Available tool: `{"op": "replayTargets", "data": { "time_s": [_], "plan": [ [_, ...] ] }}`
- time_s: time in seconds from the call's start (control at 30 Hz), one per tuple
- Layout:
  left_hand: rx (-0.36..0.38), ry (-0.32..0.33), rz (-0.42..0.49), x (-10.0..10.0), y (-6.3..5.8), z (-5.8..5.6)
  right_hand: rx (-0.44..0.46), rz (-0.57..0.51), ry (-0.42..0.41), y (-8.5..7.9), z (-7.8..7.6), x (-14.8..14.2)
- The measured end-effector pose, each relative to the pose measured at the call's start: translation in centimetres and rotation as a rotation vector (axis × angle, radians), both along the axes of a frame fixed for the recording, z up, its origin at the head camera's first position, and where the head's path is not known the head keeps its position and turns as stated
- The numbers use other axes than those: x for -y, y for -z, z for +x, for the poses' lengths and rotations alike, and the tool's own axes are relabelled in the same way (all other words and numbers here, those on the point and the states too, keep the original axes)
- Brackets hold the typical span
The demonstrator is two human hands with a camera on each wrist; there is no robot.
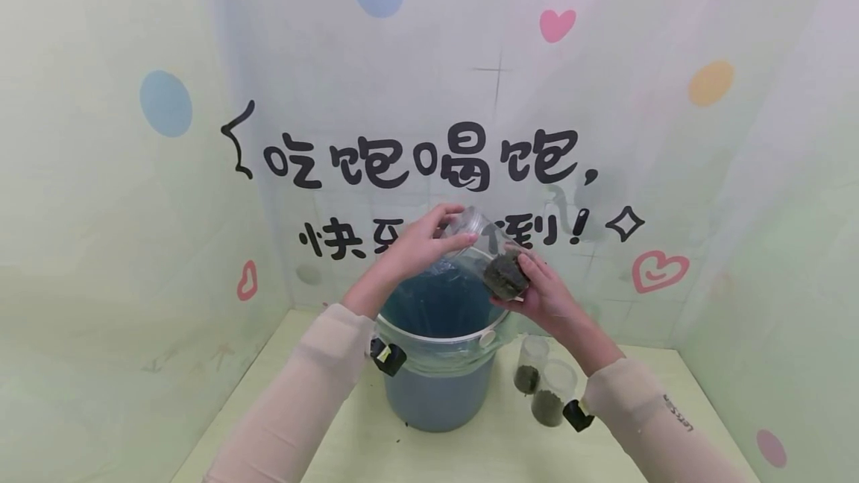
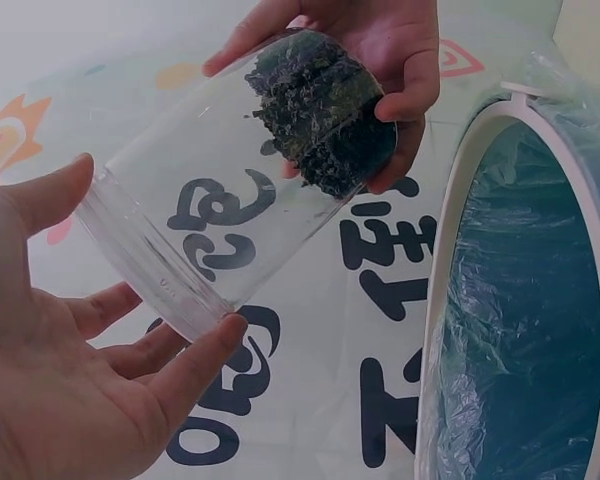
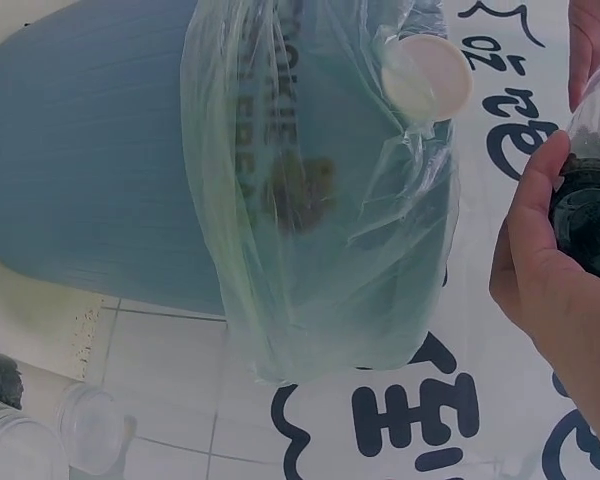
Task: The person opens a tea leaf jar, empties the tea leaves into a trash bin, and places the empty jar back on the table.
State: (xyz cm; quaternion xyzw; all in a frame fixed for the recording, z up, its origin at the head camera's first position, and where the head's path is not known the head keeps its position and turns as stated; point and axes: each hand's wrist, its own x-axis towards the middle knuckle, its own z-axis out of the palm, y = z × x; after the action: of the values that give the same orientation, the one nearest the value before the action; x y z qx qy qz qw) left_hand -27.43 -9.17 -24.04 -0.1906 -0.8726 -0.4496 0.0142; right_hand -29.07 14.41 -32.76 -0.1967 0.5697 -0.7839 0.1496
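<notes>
Above the bucket, a clear jar [image 1: 475,258] is held tilted, its ridged end up and to the left. Dark crumbly material [image 2: 315,105] lies packed at its base end. My right hand [image 1: 552,298] grips the jar around that base, fingers on one side and thumb on the other. My left hand [image 1: 424,243] spans the ridged end; in the left wrist view its thumb and fingertips rest at opposite edges of the rim. Below is a blue bucket [image 1: 436,393] with a white rim, lined with a thin translucent green bag [image 3: 380,250].
Two more clear jars, a smaller one [image 1: 535,352] and a nearer one [image 1: 557,379], lie on the pale table [image 1: 349,438] right of the bucket, dark material inside. A few dark specks dot the table by the bucket. A printed wall sheet [image 1: 429,58] stands behind.
</notes>
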Motion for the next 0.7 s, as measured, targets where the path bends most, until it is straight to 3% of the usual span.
{"op": "replayTargets", "data": {
  "time_s": [0.13, 0.3, 0.37, 0.43, 0.63, 0.7],
  "plan": [
    [0.013, -0.027, 0.008, 0.2, 0.3, 0.0, -0.047, 0.036, 0.037, 0.1, -0.1, 0.3],
    [0.111, -0.092, 0.083, 0.9, 1.2, -0.5, -0.182, 0.159, 0.113, -0.2, 0.1, 0.4],
    [0.146, -0.108, 0.101, 1.2, 1.5, -0.5, -0.194, 0.183, 0.110, -0.3, 0.2, 0.4],
    [0.146, -0.106, 0.060, 1.2, 1.5, -0.4, -0.187, 0.182, 0.108, -0.3, 0.4, 0.3],
    [0.041, 0.102, 0.031, 0.9, 1.2, -0.4, -0.162, 0.129, 0.129, -0.2, 1.0, -0.4],
    [0.018, 0.139, 0.047, 1.3, 1.3, -0.4, -0.161, 0.130, 0.114, -0.3, 1.0, -0.4]
  ]
}}
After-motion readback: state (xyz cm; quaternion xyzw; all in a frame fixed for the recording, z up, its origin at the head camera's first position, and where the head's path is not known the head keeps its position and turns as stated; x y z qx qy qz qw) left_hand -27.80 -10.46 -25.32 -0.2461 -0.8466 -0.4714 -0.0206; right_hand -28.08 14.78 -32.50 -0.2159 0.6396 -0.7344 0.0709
